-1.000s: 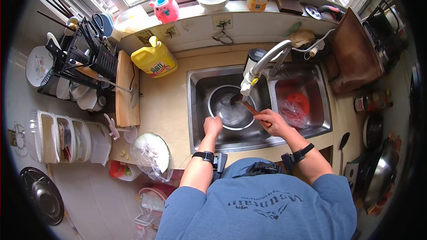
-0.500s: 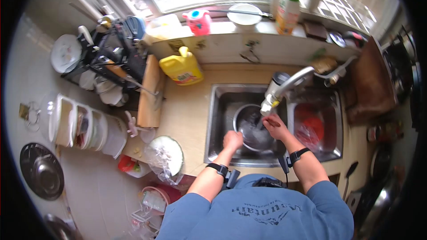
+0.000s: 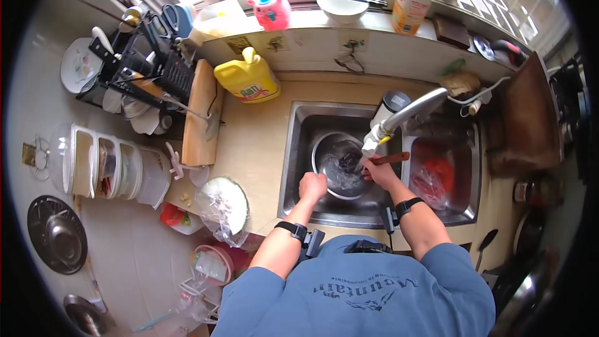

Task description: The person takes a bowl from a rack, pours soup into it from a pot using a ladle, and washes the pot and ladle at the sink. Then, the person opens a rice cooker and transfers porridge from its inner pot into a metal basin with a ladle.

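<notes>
A round metal basin (image 3: 337,190) with rippling water in it stands in the left bowl of the steel sink (image 3: 292,150). My left hand (image 3: 313,187) is closed at the left rim of this basin, its fingertips hidden. On the other side, my right hand (image 3: 378,171) grips a utensil with a brown handle (image 3: 392,158), the handle pointing right. Its working end is by the water under the faucet (image 3: 409,114) and too blurred to name.
A dark-topped canister (image 3: 392,103) stands behind the faucet. Red items and clear plastic (image 3: 437,178) lie in the right sink bowl. On the counter are a yellow jug (image 3: 249,78) and a plastic-wrapped melon half (image 3: 221,206). A wooden board (image 3: 201,115) leans by the dish rack.
The brown handle has swung outward to the right and shows more fully. My left hand stays closed by the basin rim. The whole view has shifted slightly.
</notes>
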Demonstrator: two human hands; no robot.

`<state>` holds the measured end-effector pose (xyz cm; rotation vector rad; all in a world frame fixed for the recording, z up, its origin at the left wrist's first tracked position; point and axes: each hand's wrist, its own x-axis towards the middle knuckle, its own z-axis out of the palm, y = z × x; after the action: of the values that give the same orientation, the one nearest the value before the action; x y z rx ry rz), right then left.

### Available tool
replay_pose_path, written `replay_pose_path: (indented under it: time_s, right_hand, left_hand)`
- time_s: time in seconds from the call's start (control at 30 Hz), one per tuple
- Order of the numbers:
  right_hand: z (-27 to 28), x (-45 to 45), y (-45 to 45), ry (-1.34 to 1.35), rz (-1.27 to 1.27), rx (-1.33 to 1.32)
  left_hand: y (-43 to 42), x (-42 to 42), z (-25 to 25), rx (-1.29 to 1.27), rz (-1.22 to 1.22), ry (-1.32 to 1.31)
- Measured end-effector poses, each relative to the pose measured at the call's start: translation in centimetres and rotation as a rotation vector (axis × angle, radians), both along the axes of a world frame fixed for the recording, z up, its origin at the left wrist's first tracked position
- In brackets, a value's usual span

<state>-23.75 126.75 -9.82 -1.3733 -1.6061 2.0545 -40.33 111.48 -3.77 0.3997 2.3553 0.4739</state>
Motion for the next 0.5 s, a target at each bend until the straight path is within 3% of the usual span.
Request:
replay_pose_path:
  time_s: [0.07, 0.33, 0.4, 0.47, 0.5]
  right_hand:
    - [0.2, -0.3, -0.2, -0.025, -0.027, -0.175]
    - [-1.2, -1.9, -0.2, 0.169, -0.275, -0.138]
    - [-1.4, -1.9, -0.2, 0.184, -0.373, -0.334]
    - [-1.7, -1.5, -0.1, 0.162, -0.353, -0.289]
    - [-1.9, -0.9, -0.2, 0.103, -0.258, -0.095]
  left_hand:
    - [0.3, 0.4, 0.1, 0.009, -0.045, -0.007]
    - [1.6, 1.7, 2.3, 0.068, -0.178, 0.046]
    - [1.6, 1.4, 0.9, 0.065, -0.186, 0.052]
    - [2.1, 1.2, -0.1, 0.069, -0.192, 0.054]
    - [2.3, 1.4, -0.6, 0.006, -0.160, 0.032]
